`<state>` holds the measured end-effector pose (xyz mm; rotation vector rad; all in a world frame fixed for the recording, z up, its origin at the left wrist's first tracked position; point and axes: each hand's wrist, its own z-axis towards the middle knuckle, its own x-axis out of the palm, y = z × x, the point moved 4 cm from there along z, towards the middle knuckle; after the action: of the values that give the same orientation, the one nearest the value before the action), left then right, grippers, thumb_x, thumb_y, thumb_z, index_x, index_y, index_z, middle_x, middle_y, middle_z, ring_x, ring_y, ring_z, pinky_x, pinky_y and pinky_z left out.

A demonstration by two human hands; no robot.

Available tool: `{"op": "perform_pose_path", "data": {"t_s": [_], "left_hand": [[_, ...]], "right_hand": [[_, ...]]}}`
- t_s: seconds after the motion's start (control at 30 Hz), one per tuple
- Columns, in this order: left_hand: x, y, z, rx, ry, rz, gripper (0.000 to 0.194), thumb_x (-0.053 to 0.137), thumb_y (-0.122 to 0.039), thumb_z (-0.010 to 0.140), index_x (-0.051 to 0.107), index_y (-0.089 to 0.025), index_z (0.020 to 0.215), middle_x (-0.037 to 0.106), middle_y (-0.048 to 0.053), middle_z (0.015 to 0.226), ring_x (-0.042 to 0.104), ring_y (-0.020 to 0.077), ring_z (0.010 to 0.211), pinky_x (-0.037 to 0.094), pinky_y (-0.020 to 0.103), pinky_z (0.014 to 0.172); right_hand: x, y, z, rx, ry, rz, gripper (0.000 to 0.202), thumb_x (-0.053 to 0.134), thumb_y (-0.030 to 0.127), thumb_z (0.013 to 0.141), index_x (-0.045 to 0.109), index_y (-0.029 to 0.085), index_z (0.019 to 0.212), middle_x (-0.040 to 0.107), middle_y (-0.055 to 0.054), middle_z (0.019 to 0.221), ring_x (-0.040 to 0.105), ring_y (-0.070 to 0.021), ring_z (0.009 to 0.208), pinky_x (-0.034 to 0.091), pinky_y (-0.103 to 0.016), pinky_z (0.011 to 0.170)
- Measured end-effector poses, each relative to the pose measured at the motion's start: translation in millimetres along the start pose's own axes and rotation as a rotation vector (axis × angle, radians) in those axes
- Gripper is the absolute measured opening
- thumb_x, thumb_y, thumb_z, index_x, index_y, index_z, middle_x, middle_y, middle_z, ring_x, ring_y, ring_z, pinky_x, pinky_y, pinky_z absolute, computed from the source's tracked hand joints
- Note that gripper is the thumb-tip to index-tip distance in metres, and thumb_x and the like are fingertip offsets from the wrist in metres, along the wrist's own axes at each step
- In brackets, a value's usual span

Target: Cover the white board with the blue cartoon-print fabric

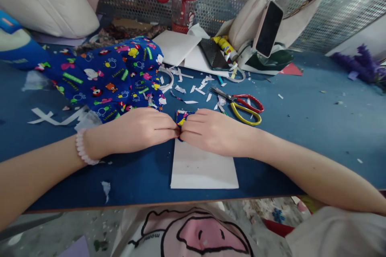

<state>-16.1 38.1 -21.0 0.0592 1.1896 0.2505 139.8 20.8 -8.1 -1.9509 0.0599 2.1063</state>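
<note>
My left hand (150,127) is closed, its fingertips pinching the left edge of a small piece of blue cartoon-print fabric (181,118). Against it from the other side, my right hand (208,130) has its fingers pressed together on the same piece, hiding most of it. Both hands meet over the upper end of a white rectangular board (203,172) lying flat near the table's front edge. Whether the fabric is stuck to the board cannot be seen. A larger sheet of the same blue print fabric (120,76) lies crumpled behind my left hand.
Scissors (241,106) with red and yellow handles lie beyond my right hand. Paper scraps (200,86) are strewn over the blue table (313,128). Toward the back are white boards (176,46), a dark phone (214,54), a propped phone (267,28), a tumbler (182,4) and bags (48,0).
</note>
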Motion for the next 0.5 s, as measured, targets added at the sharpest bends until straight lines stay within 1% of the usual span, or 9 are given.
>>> {"op": "perform_pose_path", "data": {"t_s": [0.07,0.1,0.17,0.23,0.27,0.3,0.4,0.43,0.5], "left_hand": [[3.2,3,-2,-0.020,-0.010,-0.030,0.034,0.039,-0.019,0.102,0.073,-0.018,0.097,0.075,0.006,0.096,0.068,0.0158,0.091,0.054,0.027,0.082],[4.9,5,-3,-0.035,-0.008,-0.040,0.031,0.041,-0.020,0.101,0.072,-0.018,0.100,0.075,0.007,0.101,0.068,0.0172,0.096,0.054,0.029,0.084],[7.8,7,-4,-0.043,0.001,-0.061,0.029,0.043,-0.020,0.100,0.071,-0.017,0.106,0.074,0.009,0.110,0.067,0.0200,0.105,0.054,0.032,0.089],[9.5,8,-5,-0.034,0.019,-0.082,0.029,0.043,-0.019,0.100,0.069,-0.015,0.113,0.072,0.010,0.116,0.066,0.0211,0.110,0.054,0.034,0.092],[9.8,8,-5,-0.031,0.030,-0.090,0.030,0.043,-0.018,0.099,0.068,-0.015,0.114,0.072,0.011,0.117,0.066,0.0211,0.110,0.054,0.034,0.093],[9.7,8,-5,-0.030,0.037,-0.093,0.030,0.043,-0.018,0.099,0.068,-0.014,0.115,0.072,0.011,0.117,0.067,0.0208,0.109,0.054,0.035,0.094],[7.4,8,-4,-0.036,0.032,-0.093,0.029,0.044,-0.018,0.098,0.069,-0.015,0.112,0.074,0.010,0.114,0.069,0.0197,0.106,0.055,0.034,0.094],[6.3,7,-4,-0.035,0.024,-0.094,0.029,0.045,-0.018,0.097,0.070,-0.015,0.111,0.074,0.009,0.112,0.069,0.0195,0.105,0.055,0.034,0.093],[3.8,6,-3,-0.028,0.004,-0.094,0.028,0.046,-0.017,0.096,0.071,-0.015,0.108,0.075,0.010,0.109,0.070,0.0199,0.103,0.056,0.034,0.092]], "right_hand": [[-10,-9,-5,0.104,0.067,-0.033,0.028,0.035,0.014,0.101,0.062,0.014,0.091,0.064,-0.006,0.079,0.053,-0.0177,0.074,0.028,-0.031,0.063],[-15,-17,-10,0.231,0.122,-0.064,0.027,0.038,0.015,0.099,0.062,0.015,0.087,0.063,-0.006,0.074,0.053,-0.0175,0.069,0.026,-0.031,0.060],[-25,-37,-28,0.560,0.278,-0.118,0.023,0.043,0.019,0.095,0.062,0.015,0.082,0.064,-0.007,0.072,0.051,-0.0165,0.061,0.023,-0.030,0.056],[-28,-49,-51,0.770,0.459,-0.112,0.028,0.046,0.025,0.093,0.060,0.016,0.070,0.064,-0.008,0.067,0.048,-0.0148,0.053,0.020,-0.030,0.053],[-26,-52,-61,0.823,0.525,-0.098,0.031,0.048,0.028,0.092,0.058,0.016,0.065,0.062,-0.007,0.062,0.046,-0.0142,0.049,0.020,-0.029,0.051],[-24,-53,-70,0.837,0.534,-0.091,0.030,0.049,0.027,0.090,0.056,0.017,0.062,0.060,-0.006,0.059,0.045,-0.0138,0.047,0.020,-0.029,0.051],[-11,-46,-81,0.738,0.382,-0.030,0.028,0.053,0.028,0.086,0.052,0.019,0.059,0.058,-0.004,0.053,0.041,-0.0120,0.042,0.020,-0.028,0.047],[-7,-43,-83,0.739,0.341,-0.029,0.024,0.053,0.026,0.085,0.053,0.019,0.062,0.059,-0.004,0.054,0.040,-0.0112,0.040,0.020,-0.027,0.046],[-2,-39,-84,0.807,0.355,-0.066,0.015,0.055,0.025,0.082,0.056,0.018,0.070,0.060,-0.005,0.053,0.041,-0.0123,0.039,0.019,-0.027,0.044]]}}
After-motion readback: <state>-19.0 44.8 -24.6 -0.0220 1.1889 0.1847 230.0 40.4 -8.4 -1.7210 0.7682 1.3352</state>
